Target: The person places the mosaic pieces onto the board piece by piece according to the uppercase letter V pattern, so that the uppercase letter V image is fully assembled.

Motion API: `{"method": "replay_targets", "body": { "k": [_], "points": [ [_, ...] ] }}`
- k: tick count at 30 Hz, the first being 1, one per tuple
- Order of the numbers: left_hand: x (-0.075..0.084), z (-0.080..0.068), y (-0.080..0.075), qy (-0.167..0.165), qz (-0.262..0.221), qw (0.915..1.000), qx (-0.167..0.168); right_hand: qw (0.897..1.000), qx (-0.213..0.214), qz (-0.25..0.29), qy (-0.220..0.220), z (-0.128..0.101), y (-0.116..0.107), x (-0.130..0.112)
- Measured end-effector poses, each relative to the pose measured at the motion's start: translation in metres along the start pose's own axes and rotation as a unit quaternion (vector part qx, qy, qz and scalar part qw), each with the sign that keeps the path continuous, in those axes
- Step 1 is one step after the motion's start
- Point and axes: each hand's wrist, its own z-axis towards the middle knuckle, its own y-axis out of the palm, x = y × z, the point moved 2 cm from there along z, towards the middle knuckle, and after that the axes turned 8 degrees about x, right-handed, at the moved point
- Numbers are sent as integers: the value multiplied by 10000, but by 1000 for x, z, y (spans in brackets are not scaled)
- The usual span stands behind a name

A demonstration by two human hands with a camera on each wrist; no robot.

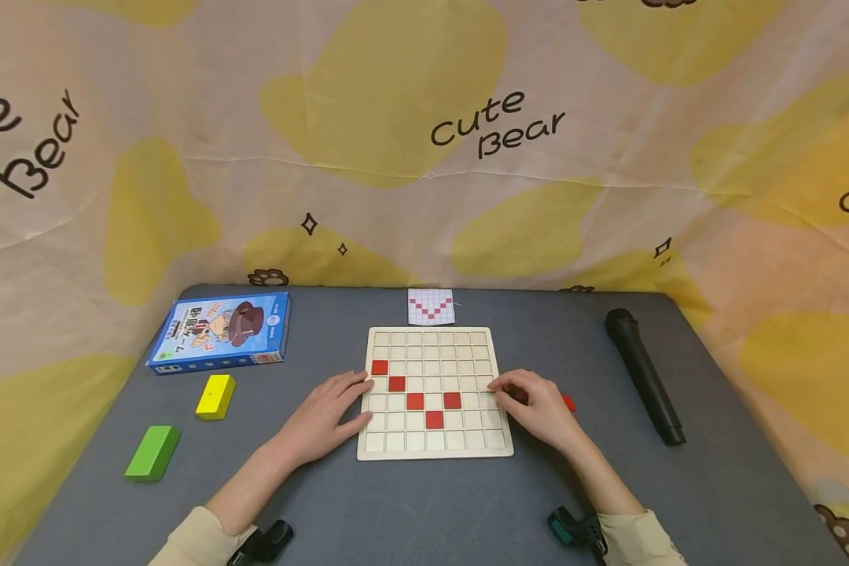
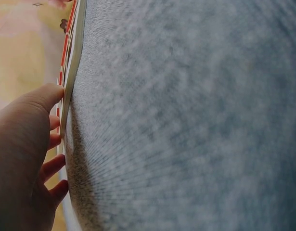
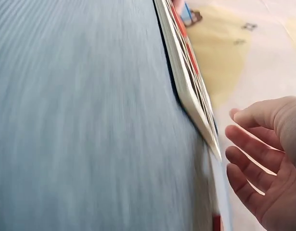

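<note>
A wooden grid board [image 1: 435, 440] lies in the middle of the grey table, with several red tiles [image 1: 415, 401] set in a partial V. My left hand [image 1: 323, 417] rests flat on the table, its straight fingers against the board's left edge [image 2: 73, 62]. My right hand [image 1: 535, 407] lies at the board's right edge [image 3: 188, 82], fingertips touching the rim near the middle rows. In the right wrist view its fingers [image 3: 251, 149] are loosely curved with nothing between them. A loose red tile [image 1: 569, 403] lies on the table just right of that hand.
A small card [image 1: 431, 306] with a red V pattern lies behind the board. A blue box [image 1: 219, 332], a yellow block [image 1: 215, 396] and a green block [image 1: 152, 452] are at the left. A black microphone [image 1: 644, 376] lies at the right. A printed cloth backs the table.
</note>
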Motion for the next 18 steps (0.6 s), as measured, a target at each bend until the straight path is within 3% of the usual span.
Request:
{"method": "replay_targets", "body": {
  "k": [8,18],
  "points": [
    [0,0,0,33,25,10000,88,9987,89,-467,188,-18,-30,24],
    [0,0,0,-40,67,10000,-14,9954,-113,-943,-123,-37,-57,37]
  ]
}}
